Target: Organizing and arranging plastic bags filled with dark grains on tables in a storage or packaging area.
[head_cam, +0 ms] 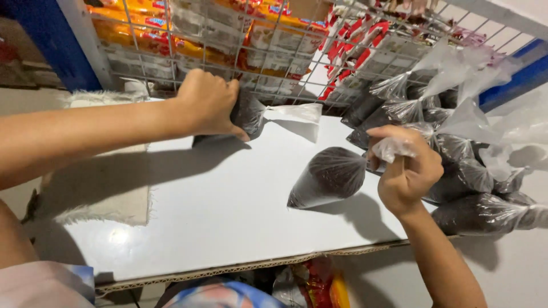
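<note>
Head view: left hand (208, 102), upper centre of the frame, is closed over a dark-filled plastic bag (249, 114) pressed to the white bench (217, 199). Right hand (406, 171), right of centre, is clenched on the twisted neck of a second bag (330, 175) lying on the bench. Keep that neck pinched tight so nothing spills. Bag contents are indistinct; the pile of filled bags (456, 165) runs past the right edge.

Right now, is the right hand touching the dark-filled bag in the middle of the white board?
Touching. The head view shows the right hand pinching the twisted clear neck of the dark-filled bag, whose body lies on the white board.
</note>
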